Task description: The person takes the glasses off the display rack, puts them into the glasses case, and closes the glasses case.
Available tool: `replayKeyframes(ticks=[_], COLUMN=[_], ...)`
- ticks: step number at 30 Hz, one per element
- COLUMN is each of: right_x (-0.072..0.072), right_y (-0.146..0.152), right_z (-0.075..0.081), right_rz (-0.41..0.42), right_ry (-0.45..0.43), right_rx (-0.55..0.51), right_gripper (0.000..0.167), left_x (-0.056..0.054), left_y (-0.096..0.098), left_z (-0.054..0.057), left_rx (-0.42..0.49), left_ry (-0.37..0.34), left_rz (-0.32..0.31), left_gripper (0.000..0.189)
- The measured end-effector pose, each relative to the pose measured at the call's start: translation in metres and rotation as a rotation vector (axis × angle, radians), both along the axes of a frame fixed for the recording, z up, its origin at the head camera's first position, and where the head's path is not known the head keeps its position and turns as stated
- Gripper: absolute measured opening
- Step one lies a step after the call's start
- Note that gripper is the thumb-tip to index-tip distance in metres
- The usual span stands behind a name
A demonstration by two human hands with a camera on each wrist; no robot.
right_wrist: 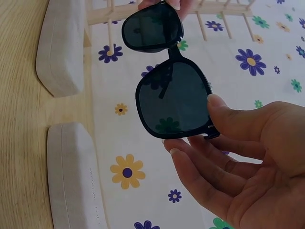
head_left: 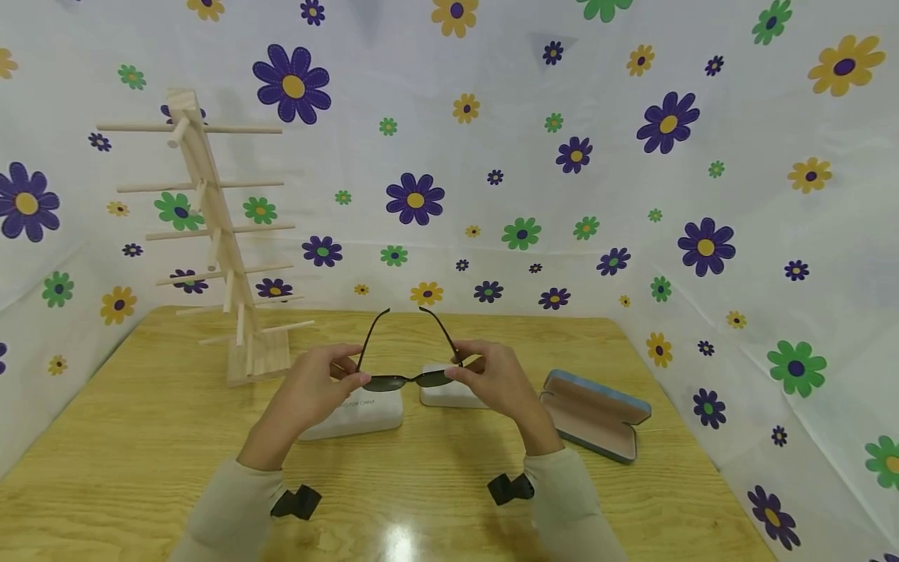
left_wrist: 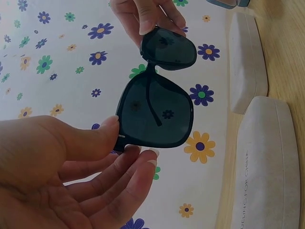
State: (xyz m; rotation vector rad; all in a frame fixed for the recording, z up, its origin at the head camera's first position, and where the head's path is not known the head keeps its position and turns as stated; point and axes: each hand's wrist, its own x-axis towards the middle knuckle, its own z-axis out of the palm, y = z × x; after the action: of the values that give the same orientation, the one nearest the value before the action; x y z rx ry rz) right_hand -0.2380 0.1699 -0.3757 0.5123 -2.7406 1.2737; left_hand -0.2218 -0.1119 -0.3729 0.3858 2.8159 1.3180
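A pair of black sunglasses (head_left: 382,383) with dark lenses is held up above the table, temples unfolded and pointing away from me. At its left hinge corner my left hand (head_left: 318,388) pinches the frame between thumb and fingers. My right hand (head_left: 495,379) pinches the opposite corner in the same way. The left wrist view shows the near lens (left_wrist: 157,112) beside the left thumb; the right wrist view shows the other lens (right_wrist: 174,100) by the right thumb. Below the hands lie two white glasses cases, one at left (head_left: 372,411) with printed lettering and one at right (head_left: 449,396), both partly hidden.
An open blue case (head_left: 597,402) with a pinkish lining lies to the right on the wooden table (head_left: 393,499). At the back left stands a wooden display rack (head_left: 211,187) with several horizontal pegs. A flower-patterned cloth (head_left: 449,156) hangs behind and at the sides.
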Motion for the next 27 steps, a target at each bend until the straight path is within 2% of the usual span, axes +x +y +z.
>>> replayKeyframes(ticks=[8,18,27], right_x=[-0.0007,0.0007,0.0012], right_y=[-0.0012,-0.0018,-0.0031], right_z=[-0.0006,0.0006,-0.0001], right_rz=[0.005,0.088,0.103], right_ry=[0.006,0.038,0.035], right_rx=[0.023,0.065,0.078], right_gripper=[0.038,0.026,0.022], left_x=[0.0001,0.0002,0.0003], left_y=[0.0003,-0.0008,-0.0017], left_z=[0.0013,0.0016,0.0017], left_rx=[-0.007,-0.012,-0.018], left_ry=[0.006,0.014,0.013], left_rz=[0.001,-0.001,0.002], left_gripper=[0.048,0.047,0.047])
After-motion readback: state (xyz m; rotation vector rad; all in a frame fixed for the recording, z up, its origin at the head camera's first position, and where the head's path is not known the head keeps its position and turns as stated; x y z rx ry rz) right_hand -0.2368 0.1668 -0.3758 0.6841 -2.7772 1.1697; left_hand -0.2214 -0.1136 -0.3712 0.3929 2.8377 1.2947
